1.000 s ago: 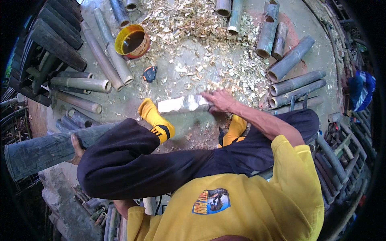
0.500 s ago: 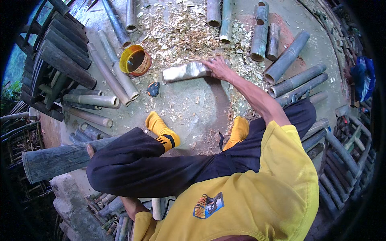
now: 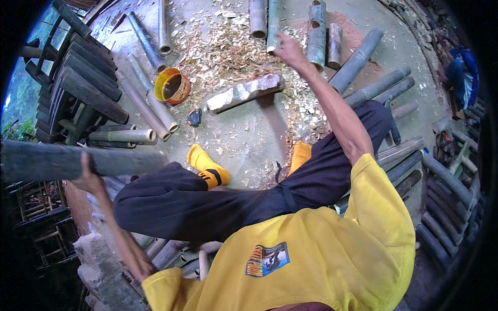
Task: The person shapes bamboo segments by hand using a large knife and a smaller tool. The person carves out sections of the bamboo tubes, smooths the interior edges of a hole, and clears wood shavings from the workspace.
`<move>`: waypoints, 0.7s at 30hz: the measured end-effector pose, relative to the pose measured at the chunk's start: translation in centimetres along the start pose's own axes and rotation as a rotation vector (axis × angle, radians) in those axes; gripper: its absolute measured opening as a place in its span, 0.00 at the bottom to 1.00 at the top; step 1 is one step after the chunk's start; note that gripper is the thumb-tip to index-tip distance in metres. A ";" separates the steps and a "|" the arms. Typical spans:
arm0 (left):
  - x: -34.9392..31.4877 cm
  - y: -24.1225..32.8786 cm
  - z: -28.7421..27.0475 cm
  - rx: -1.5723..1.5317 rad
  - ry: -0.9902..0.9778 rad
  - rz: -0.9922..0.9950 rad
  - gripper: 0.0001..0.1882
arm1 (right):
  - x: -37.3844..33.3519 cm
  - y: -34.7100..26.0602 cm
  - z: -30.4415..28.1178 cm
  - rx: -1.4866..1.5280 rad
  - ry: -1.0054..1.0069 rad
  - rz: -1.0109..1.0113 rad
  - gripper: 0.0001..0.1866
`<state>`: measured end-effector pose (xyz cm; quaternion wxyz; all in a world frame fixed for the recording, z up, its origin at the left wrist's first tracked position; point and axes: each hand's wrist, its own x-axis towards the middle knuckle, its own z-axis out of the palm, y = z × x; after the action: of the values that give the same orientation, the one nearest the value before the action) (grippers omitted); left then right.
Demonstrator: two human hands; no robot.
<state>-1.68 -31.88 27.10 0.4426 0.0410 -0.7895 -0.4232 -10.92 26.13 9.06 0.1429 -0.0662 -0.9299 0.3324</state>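
Note:
My left hand [image 3: 89, 179] is closed around a thick, dark bamboo tube [image 3: 46, 159], raised beside my left knee. The tube's left end runs out into the dark rim. My right hand [image 3: 291, 53] reaches far forward, its fingers apart, at the near end of a slim greenish bamboo tube [image 3: 273, 26]. Whether it touches that tube, I cannot tell. Between my feet and the wood chips [image 3: 223, 49] lies a pale block [image 3: 246, 94] with a rough, hacked top. An orange-and-black tape measure [image 3: 194, 117] rests near its left end.
A yellow bucket [image 3: 184, 89] stands left of the block. Several bamboo tubes lie around the floor, such as a grey one [image 3: 358, 59] at the right. Stacked dark bamboo [image 3: 91, 85] leans at the far left. A stone ledge [image 3: 106, 269] sits at the lower left.
My right hand has left the pale block and moved forward to the greenish tube. My left hand has come into view, lifting the thick bamboo tube up and to the left. The view has shifted slightly.

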 end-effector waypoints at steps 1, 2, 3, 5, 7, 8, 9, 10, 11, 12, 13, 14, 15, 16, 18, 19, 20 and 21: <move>2.7 1.4 0.0 -0.082 -0.097 -0.035 0.24 | 0.3 -1.1 -1.9 -0.004 0.003 -0.009 0.26; 5.3 2.6 -0.3 -0.156 -0.188 -0.080 0.22 | -0.1 -2.7 -3.5 0.086 0.035 0.014 0.26; 7.4 3.6 0.0 -0.267 -0.198 -0.160 0.20 | -0.9 -4.1 -4.9 0.181 0.074 0.038 0.26; 9.0 4.6 2.9 -0.369 -0.282 -0.228 0.17 | -3.6 -7.9 -5.5 0.280 0.003 0.038 0.26; 8.8 5.5 5.7 -0.360 -0.486 -0.257 0.19 | -5.5 -10.7 -2.8 0.356 -0.106 -0.043 0.31; 4.3 9.3 8.9 -0.195 -0.441 -0.286 0.18 | -7.6 -12.9 -1.7 0.359 -0.213 -0.139 0.42; 3.0 9.4 11.0 -0.246 -0.537 -0.217 0.17 | -9.3 -14.5 0.1 0.407 -0.226 -0.274 0.51; 1.4 9.1 13.4 -0.292 -0.638 -0.156 0.16 | -11.0 -16.7 1.4 0.421 -0.153 -0.371 0.54; -1.2 10.6 16.6 -0.314 -0.618 -0.185 0.23 | -12.7 -18.3 1.9 0.425 -0.074 -0.458 0.58; -4.7 12.5 19.7 -0.343 -0.549 -0.273 0.34 | -13.8 -19.4 2.5 0.456 -0.061 -0.419 0.58; -8.3 13.7 22.7 -0.353 -0.494 -0.354 0.45 | -14.5 -19.0 2.9 0.460 -0.046 -0.374 0.59; -10.5 15.0 23.7 -0.341 -0.442 -0.403 0.57 | -14.8 -19.0 2.9 0.538 -0.066 -0.241 0.57; -13.0 14.7 23.9 -0.115 -0.406 -0.349 0.57 | -15.2 -18.3 4.0 0.610 -0.101 -0.099 0.56; -13.8 14.7 23.3 -0.132 -0.499 -0.352 0.58 | -16.3 -17.1 5.2 0.645 -0.141 -0.075 0.54; -16.2 14.3 22.4 -0.201 -0.618 -0.524 0.44 | -19.0 -14.3 6.5 0.707 -0.228 0.004 0.53; -16.8 13.0 22.7 -0.245 -0.705 -0.555 0.44 | -20.0 -13.5 6.5 0.743 -0.271 0.056 0.52; -17.9 12.8 23.2 -0.256 -0.702 -0.552 0.44 | -20.7 -11.9 6.7 0.792 -0.314 0.078 0.52; -18.6 13.0 23.4 -0.190 -0.712 -0.572 0.43 | -21.3 -11.2 6.9 0.852 -0.359 0.100 0.52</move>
<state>-3.55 -0.66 18.09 0.0112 0.0687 -0.8070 -0.5864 6.82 8.75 6.36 -0.0221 0.0122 -0.7162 0.6975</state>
